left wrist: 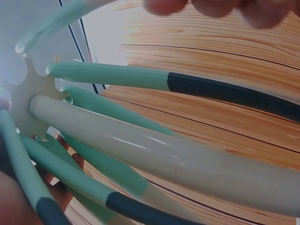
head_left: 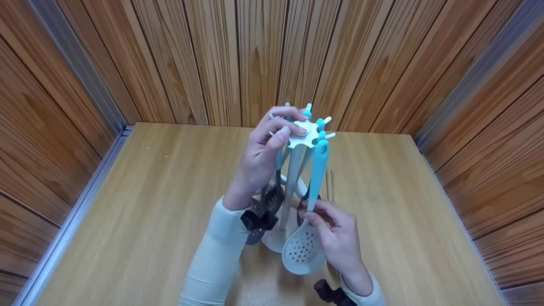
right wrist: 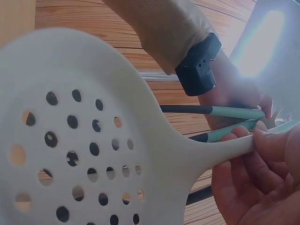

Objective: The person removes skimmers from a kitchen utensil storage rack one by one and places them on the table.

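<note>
A white utensil stand [head_left: 293,178] rises from a round base, with a notched, pronged disc on top. My left hand [head_left: 268,142] grips this disc from the left, fingers and thumb bent over it. Below the neck of a white skimmer [head_left: 302,250] with a turquoise handle, my right hand [head_left: 340,238] pinches the stem between thumb and fingers. The skimmer's bowl hangs low in front of the stand, and its handle end is beside the disc; I cannot tell whether it is hooked. Other turquoise-handled utensils [left wrist: 117,76] hang around the post [left wrist: 164,150].
Dark utensil heads, including a slotted one [head_left: 274,199], hang left of the post. Two thin rods [head_left: 330,187] show behind my right hand. The wooden tabletop [head_left: 170,204] ends at plank walls [head_left: 221,63] behind and on both sides.
</note>
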The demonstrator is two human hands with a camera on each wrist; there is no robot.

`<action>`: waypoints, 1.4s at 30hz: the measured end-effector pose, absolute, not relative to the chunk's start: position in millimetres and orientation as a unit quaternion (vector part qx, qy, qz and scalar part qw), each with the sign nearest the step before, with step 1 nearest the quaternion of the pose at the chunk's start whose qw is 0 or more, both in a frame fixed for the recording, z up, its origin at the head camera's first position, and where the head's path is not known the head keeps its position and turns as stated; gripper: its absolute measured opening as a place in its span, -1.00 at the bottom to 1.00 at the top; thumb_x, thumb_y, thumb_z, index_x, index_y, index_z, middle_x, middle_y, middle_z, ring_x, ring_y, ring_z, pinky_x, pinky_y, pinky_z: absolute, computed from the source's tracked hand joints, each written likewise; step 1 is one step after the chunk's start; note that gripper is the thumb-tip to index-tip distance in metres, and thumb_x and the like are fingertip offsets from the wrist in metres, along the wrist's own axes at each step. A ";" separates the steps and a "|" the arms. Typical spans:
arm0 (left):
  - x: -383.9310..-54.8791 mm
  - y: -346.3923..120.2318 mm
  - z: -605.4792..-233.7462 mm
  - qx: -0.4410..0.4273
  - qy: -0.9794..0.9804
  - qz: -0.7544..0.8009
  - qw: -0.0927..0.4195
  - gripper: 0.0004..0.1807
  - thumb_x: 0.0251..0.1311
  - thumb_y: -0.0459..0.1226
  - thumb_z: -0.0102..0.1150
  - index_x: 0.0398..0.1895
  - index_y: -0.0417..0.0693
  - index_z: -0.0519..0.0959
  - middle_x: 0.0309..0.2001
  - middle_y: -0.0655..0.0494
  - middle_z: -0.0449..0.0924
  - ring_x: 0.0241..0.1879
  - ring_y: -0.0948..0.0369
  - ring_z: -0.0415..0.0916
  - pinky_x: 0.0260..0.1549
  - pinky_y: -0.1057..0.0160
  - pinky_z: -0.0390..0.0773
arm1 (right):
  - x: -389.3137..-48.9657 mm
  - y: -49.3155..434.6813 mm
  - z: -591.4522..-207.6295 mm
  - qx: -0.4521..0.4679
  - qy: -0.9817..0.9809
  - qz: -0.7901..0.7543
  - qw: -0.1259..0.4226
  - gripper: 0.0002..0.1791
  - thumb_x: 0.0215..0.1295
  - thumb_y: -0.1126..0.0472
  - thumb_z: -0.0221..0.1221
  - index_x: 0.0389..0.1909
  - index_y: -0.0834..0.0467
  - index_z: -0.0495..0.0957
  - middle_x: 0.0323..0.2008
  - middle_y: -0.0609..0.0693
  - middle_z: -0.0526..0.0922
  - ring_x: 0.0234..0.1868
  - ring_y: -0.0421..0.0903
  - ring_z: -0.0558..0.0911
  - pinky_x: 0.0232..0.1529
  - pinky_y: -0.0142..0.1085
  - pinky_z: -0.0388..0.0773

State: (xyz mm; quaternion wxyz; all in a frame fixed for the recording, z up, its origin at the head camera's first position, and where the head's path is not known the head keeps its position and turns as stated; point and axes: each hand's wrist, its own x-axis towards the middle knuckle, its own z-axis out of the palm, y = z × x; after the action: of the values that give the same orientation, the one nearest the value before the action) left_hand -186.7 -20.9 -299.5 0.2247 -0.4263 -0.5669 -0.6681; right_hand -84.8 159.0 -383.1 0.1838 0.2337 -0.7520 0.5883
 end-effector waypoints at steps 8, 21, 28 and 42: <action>-185.4 -20.7 -300.8 -0.419 -0.572 -0.669 0.223 -0.67 0.36 -0.29 -0.21 -0.17 -0.27 0.58 0.07 -0.20 0.46 0.23 -0.01 0.33 0.12 0.00 0.43 | -76.6 167.7 -378.2 0.211 -0.769 0.569 0.200 -0.75 0.32 0.51 0.17 -0.05 0.26 0.66 -0.29 0.03 0.73 -0.26 -0.06 0.72 -0.22 -0.32 0.66; -185.7 -20.3 -300.4 -0.418 -0.564 -0.675 0.225 -0.68 0.34 -0.28 -0.18 -0.19 -0.26 0.59 0.06 -0.20 0.47 0.23 -0.02 0.33 0.10 0.01 0.43 | -81.2 192.4 -380.9 0.212 -0.780 0.542 0.230 -0.71 0.30 0.58 0.13 -0.02 0.32 0.63 -0.28 0.10 0.73 -0.26 -0.07 0.73 -0.15 -0.36 0.65; -185.4 -18.8 -302.5 -0.415 -0.557 -0.685 0.219 -0.75 0.34 -0.36 -0.13 -0.20 -0.28 0.58 0.05 -0.23 0.46 0.23 -0.03 0.34 0.08 0.02 0.48 | -84.5 209.4 -386.7 0.168 -0.806 0.519 0.228 -0.75 0.32 0.53 0.15 -0.02 0.33 0.64 -0.22 0.06 0.74 -0.24 -0.14 0.73 -0.19 -0.37 0.65; -186.8 -18.1 -303.3 -0.425 -0.554 -0.678 0.230 -0.81 0.33 -0.41 -0.08 -0.19 -0.27 0.56 0.04 -0.24 0.45 0.19 -0.02 0.36 -0.01 0.06 0.53 | -104.7 251.1 -397.8 0.096 -0.867 0.462 0.161 -0.76 0.37 0.45 0.16 0.00 0.28 0.66 -0.27 0.02 0.75 -0.28 -0.16 0.71 -0.22 -0.44 0.64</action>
State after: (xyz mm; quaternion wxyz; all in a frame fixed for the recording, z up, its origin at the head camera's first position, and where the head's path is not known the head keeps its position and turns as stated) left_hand -186.8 -18.1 -303.3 0.2296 -0.4249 -0.5539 -0.6782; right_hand -104.7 251.1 -397.8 0.1606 0.0963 -0.8667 0.4623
